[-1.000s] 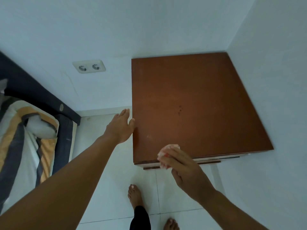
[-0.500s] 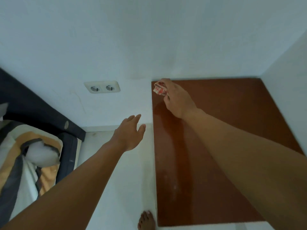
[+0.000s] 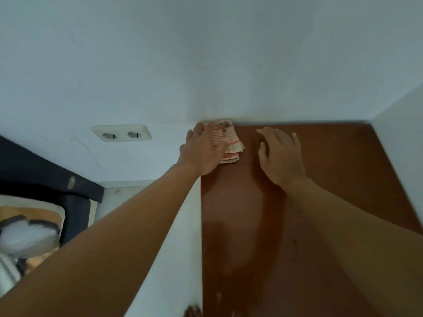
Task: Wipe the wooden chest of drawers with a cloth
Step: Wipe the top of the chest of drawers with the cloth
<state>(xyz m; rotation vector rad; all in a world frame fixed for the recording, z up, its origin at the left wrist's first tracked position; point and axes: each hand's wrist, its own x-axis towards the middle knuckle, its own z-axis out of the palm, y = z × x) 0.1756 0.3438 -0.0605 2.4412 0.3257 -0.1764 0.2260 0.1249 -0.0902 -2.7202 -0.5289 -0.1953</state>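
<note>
The wooden chest of drawers (image 3: pixel 332 179) shows its reddish-brown top, set into a corner between white walls. A folded cloth (image 3: pixel 226 139) with red and white stripes lies at the top's far left corner, against the back wall. My left hand (image 3: pixel 202 152) rests flat on the cloth's left part, fingers spread and pressing it down. My right hand (image 3: pixel 280 156) hovers just right of the cloth, fingers apart, holding nothing. Pale dusty smears mark the top near its front left.
A double wall socket (image 3: pixel 121 133) sits on the back wall left of the chest. A dark bed frame (image 3: pixel 45 177) with striped bedding (image 3: pixel 29 225) fills the lower left. A white side wall (image 3: pixel 402 133) bounds the chest on the right. Toes (image 3: pixel 192 312) show at the bottom edge.
My right hand has let go of the cloth at the far left corner and moved right. My left hand has come onto the cloth. The view has moved closer.
</note>
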